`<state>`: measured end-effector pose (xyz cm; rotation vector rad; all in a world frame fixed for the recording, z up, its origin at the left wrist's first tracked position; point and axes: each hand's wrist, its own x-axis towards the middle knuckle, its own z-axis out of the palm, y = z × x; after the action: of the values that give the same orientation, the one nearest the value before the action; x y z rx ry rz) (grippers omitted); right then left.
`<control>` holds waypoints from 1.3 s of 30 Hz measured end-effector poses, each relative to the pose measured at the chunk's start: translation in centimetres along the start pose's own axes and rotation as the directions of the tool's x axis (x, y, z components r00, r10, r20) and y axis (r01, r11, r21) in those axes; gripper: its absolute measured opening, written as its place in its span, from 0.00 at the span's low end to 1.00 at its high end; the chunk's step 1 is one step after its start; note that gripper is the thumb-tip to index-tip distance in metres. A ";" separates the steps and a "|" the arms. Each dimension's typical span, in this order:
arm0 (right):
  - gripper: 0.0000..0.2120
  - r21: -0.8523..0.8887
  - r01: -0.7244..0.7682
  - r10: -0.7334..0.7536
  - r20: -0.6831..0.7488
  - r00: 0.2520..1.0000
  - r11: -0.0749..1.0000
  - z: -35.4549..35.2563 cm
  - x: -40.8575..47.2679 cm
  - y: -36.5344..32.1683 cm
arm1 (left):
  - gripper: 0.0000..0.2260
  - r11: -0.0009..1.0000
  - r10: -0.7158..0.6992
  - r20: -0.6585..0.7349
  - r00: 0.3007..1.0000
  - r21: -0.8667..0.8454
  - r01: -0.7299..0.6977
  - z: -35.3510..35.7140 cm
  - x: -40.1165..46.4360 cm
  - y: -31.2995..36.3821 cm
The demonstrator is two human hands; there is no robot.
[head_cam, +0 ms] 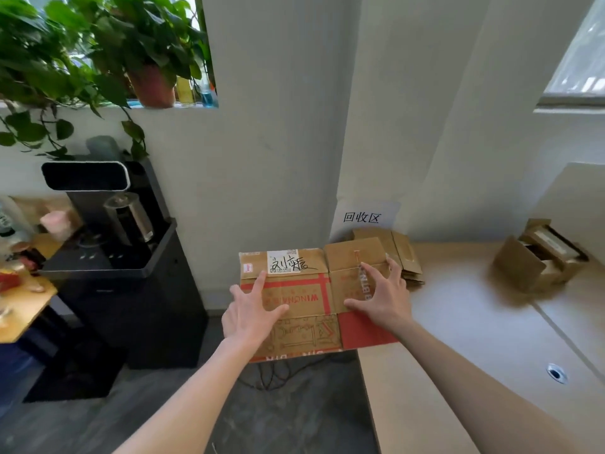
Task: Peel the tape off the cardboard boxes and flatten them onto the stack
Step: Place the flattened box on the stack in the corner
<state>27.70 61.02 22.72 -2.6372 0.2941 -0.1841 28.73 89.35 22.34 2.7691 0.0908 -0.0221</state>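
Flattened box pressed down, half of it hanging past the tabletop edge

Both hands lie spread and flat, apart from each other, on the flattened brown cardboard box with red print and a white handwritten label: the left hand on its left panel, the right hand on its right panel, fingers straight, gripping nothing. The box lies over the stack of flattened brown cartons at the wall end of the pale beige tabletop, but its left part juts beyond the tabletop edge over the grey floor. If the left hand lifts first, that unsupported side may tip and slide off, probably dragging the stack askew. Another brown carton, still standing open, waits well to the right of the box.
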 end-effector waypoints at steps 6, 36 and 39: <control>0.46 -0.010 -0.122 0.123 0.008 0.992 0.992 0.1 5.1 3.7 | 0.43 0.995 0.096 0.141 0.985 0.003 -0.097 2.9 7.3 4.1; 0.40 -0.183 -0.140 0.185 0.258 0.948 0.973 15.4 41.7 35.5 | 0.36 0.878 0.302 0.358 0.883 0.257 -0.405 36.0 40.5 27.1; 0.40 -0.260 -0.014 0.060 0.169 0.984 0.966 17.5 42.7 34.5 | 0.37 0.847 0.404 0.372 0.836 0.193 -0.496 38.3 41.3 27.6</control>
<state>66.18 28.85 -5.61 -2.8781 0.3265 0.1079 71.66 52.26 -4.43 2.9473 -0.7146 -0.3855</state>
